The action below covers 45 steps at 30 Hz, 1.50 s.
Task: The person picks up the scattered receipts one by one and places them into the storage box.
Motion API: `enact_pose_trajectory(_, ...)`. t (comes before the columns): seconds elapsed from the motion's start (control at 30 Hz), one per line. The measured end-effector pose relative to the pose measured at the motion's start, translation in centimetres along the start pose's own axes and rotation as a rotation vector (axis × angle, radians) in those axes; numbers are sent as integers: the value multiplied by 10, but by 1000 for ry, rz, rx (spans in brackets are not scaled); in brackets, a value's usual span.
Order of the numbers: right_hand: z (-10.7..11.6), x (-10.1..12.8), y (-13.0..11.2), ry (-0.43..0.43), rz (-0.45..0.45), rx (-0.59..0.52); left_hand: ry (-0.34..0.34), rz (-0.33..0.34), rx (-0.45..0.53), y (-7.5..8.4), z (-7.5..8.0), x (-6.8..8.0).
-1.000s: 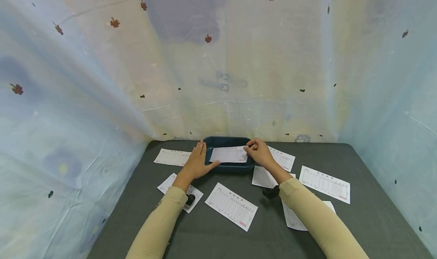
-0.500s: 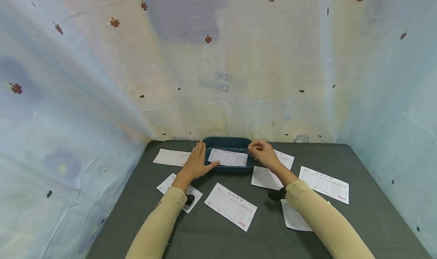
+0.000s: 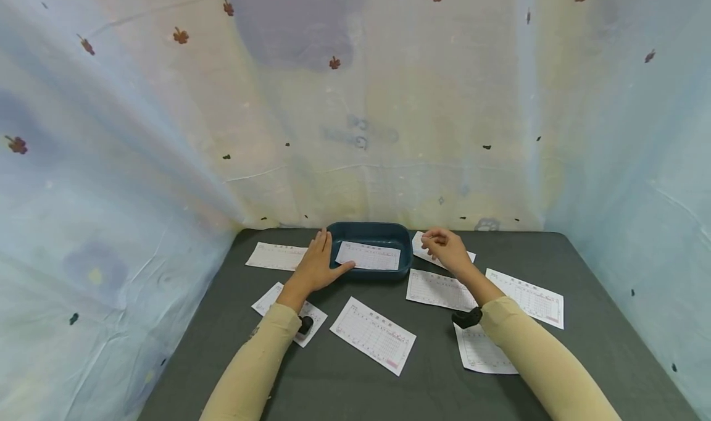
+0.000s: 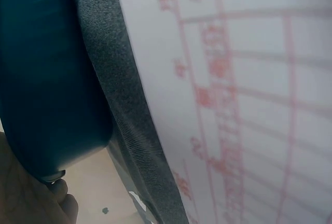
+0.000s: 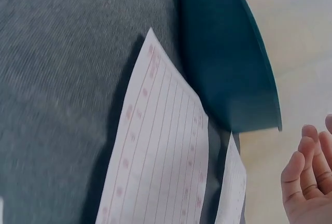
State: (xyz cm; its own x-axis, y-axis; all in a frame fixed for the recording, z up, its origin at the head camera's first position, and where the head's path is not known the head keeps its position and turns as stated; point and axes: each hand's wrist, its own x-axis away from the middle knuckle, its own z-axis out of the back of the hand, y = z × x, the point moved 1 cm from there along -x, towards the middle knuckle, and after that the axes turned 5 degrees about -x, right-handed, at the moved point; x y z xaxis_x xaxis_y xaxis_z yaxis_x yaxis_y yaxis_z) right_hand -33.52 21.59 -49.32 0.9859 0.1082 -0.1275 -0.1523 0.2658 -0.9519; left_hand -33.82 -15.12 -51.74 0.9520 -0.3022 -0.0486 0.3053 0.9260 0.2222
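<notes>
Head view first — the tray (image 3: 369,231) is steadied at its left end by the flat, open left hand (image 3: 315,265); one slip (image 3: 368,255) lies inside, long axis left-right. The right hand (image 3: 447,249), loosely curled and empty, hovers just right of the tray above another slip (image 3: 439,289).

Left wrist: tray wall (image 4: 46,79) beside paper (image 4: 249,94).

Right wrist: fingers (image 5: 306,182) are seen relaxed — apart from the tray corner (image 5: 233,63).
</notes>
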Motion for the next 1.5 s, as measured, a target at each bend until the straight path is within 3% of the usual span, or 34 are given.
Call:
enact_pose_trajectory(0.9,65,21,31,96,-64,182,4,-6,19,-6,-7,-3)
enact_pose_trajectory(1.5,85,20,43,140,-48,363,12,9,22,-3,-4,0)
